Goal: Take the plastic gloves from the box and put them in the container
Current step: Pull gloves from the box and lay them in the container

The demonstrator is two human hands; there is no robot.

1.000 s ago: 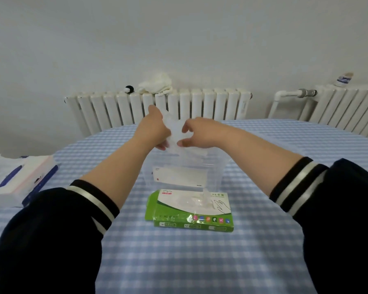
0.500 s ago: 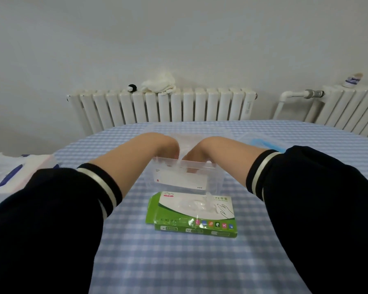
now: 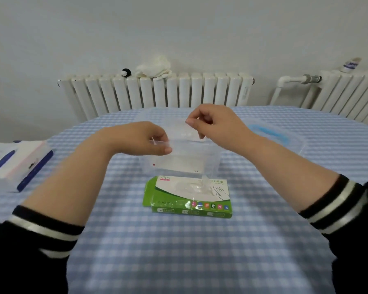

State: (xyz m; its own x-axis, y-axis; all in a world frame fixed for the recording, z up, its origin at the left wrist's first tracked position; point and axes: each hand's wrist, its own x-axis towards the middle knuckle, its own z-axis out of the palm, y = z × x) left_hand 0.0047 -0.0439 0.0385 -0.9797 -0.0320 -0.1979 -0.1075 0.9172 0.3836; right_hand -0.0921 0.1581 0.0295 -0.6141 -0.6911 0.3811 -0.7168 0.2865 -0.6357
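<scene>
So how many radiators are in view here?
2. One radiator stands against the wall behind the table's far edge, with a white cloth on top. The other is at the right, partly cut off by the frame.

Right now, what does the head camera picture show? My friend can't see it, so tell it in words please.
Two bare hands hover over a clear plastic container on a blue checked tablecloth: the left hand at its near left rim, the right hand above its far side, fingers curled. A green box of plastic gloves lies just in front of it. White radiators line the wall behind.
</scene>
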